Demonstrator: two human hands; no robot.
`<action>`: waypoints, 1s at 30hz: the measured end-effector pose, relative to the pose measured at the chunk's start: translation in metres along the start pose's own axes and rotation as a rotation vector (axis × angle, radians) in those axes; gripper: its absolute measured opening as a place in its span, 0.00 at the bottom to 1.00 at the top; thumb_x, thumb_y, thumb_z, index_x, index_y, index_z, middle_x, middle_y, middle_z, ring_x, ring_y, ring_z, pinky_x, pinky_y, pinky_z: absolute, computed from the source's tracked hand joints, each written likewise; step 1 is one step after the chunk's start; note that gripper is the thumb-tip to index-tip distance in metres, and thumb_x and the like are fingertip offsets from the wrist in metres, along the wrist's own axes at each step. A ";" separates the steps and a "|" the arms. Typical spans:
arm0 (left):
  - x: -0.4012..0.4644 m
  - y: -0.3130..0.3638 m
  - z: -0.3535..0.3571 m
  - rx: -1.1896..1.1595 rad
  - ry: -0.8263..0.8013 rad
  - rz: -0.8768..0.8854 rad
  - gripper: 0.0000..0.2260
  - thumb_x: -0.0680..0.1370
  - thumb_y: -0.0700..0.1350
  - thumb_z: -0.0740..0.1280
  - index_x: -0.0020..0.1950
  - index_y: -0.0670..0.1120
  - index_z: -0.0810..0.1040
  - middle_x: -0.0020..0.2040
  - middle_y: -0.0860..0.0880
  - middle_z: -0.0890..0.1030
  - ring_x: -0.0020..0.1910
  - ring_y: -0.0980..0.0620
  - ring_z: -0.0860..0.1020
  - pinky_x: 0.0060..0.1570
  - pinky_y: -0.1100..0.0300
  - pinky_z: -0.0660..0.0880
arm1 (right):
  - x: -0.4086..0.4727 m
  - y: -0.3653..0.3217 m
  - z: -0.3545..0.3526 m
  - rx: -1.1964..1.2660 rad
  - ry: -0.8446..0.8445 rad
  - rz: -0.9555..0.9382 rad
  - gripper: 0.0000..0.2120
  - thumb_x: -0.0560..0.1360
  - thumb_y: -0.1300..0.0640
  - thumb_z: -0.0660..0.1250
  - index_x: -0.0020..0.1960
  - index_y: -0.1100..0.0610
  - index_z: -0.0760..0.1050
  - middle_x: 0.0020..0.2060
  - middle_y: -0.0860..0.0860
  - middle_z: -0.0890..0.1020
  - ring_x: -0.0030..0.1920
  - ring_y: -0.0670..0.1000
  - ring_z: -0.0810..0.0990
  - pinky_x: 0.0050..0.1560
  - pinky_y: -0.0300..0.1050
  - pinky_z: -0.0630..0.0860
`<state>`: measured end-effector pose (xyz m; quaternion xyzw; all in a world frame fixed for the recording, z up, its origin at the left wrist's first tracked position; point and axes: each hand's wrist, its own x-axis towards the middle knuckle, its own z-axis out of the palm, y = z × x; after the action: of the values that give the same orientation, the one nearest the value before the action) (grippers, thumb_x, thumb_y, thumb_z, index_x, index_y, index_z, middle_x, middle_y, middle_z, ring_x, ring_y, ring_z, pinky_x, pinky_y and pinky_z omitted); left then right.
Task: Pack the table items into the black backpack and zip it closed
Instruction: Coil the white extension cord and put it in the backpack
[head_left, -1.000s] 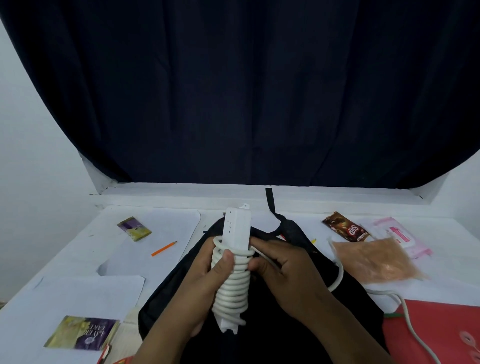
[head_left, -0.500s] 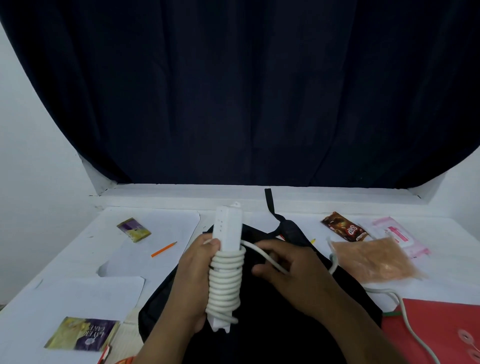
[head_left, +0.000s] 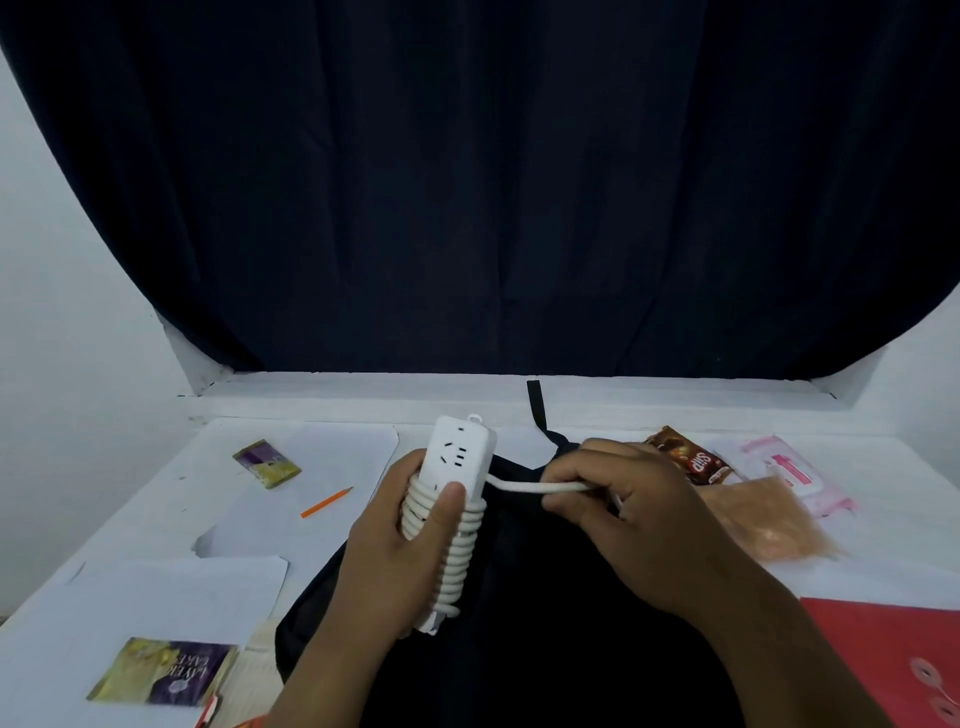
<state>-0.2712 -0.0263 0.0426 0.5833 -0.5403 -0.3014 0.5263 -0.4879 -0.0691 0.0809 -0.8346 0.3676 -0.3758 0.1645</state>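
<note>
The black backpack (head_left: 545, 649) lies flat on the table in front of me. Above it, my left hand (head_left: 395, 540) grips a white power strip (head_left: 457, 457) held upright, with its white cord (head_left: 452, 551) coiled round the lower part and my thumb pressing the coils. My right hand (head_left: 623, 514) pinches the free stretch of cord (head_left: 535, 487) and holds it taut out to the right of the strip. The plug end is hidden.
On the left lie white paper sheets (head_left: 145, 608), two purple-yellow snack packets (head_left: 166, 670) (head_left: 266, 462) and an orange pencil (head_left: 326, 503). At the right are a brown snack packet (head_left: 691, 460), a pink wipes pack (head_left: 789, 473), a clear orange bag (head_left: 769, 525) and a red folder (head_left: 893, 654).
The loose cord that trailed over the right side of the table is gone from there. My right hand has pulled the cord out to the right, and the strip has turned its sockets toward me.
</note>
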 end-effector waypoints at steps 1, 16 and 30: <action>0.000 0.001 0.000 0.032 -0.018 0.033 0.11 0.75 0.63 0.64 0.56 0.73 0.72 0.50 0.62 0.83 0.47 0.60 0.82 0.44 0.66 0.77 | 0.001 -0.004 0.001 0.004 -0.006 -0.012 0.03 0.77 0.53 0.69 0.45 0.46 0.80 0.38 0.42 0.79 0.41 0.48 0.77 0.48 0.37 0.67; -0.007 0.001 -0.001 0.166 0.059 0.156 0.22 0.65 0.67 0.72 0.55 0.61 0.77 0.49 0.64 0.83 0.48 0.63 0.82 0.46 0.59 0.79 | 0.007 -0.028 0.024 0.124 -0.065 -0.026 0.04 0.75 0.52 0.70 0.47 0.48 0.84 0.41 0.44 0.79 0.44 0.49 0.78 0.42 0.42 0.74; -0.003 -0.005 -0.016 0.143 -0.135 0.079 0.17 0.69 0.57 0.76 0.54 0.57 0.80 0.43 0.52 0.85 0.41 0.50 0.83 0.45 0.51 0.81 | -0.003 0.006 0.003 0.394 0.025 0.266 0.10 0.77 0.60 0.70 0.47 0.44 0.77 0.38 0.50 0.82 0.37 0.48 0.81 0.41 0.39 0.76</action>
<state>-0.2554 -0.0191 0.0411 0.5759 -0.6172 -0.2796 0.4575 -0.4896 -0.0709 0.0740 -0.7260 0.3958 -0.4256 0.3676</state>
